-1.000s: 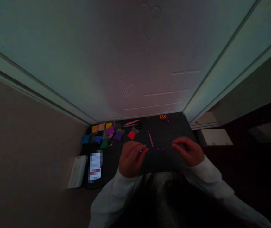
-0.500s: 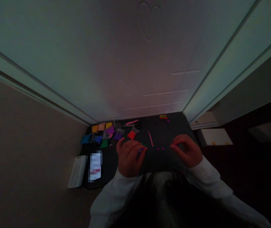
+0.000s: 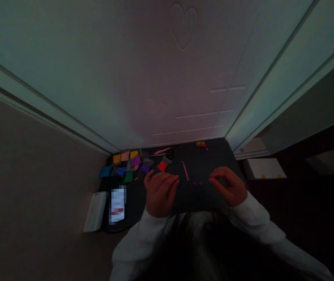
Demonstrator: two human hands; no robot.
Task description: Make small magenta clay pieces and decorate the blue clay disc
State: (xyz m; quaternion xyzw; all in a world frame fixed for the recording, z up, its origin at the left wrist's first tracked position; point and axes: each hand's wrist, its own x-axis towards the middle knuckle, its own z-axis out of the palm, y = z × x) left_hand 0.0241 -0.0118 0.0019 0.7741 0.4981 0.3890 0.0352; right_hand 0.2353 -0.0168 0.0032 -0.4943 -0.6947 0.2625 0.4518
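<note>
My left hand [image 3: 160, 194] is closed in a pinch above the dark tabletop, with thumb and fingertips close together. Specks of blue and green show by its fingers, but what it holds is too small and dim to make out. My right hand [image 3: 229, 186] also pinches, thumb against fingertips, and anything in it is hidden. Between the hands lie two small purple pieces [image 3: 198, 183] on the table. Just beyond them rests a pair of pink tweezers [image 3: 185, 171]. A small bag with red contents [image 3: 162, 165] is past my left hand.
Several small bags of coloured material [image 3: 128, 176] cover the table's back left. Scissors [image 3: 167, 154] lie behind. A red piece with yellow dots [image 3: 201, 144] sits near the white wall panel [image 3: 184, 89]. A blurred phone-like screen [image 3: 117, 205] and a white box [image 3: 95, 212] stand left.
The fingers of my left hand have shifted slightly, covering more of the blue bit. My right hand has moved a touch left. Things on the table stay put.
</note>
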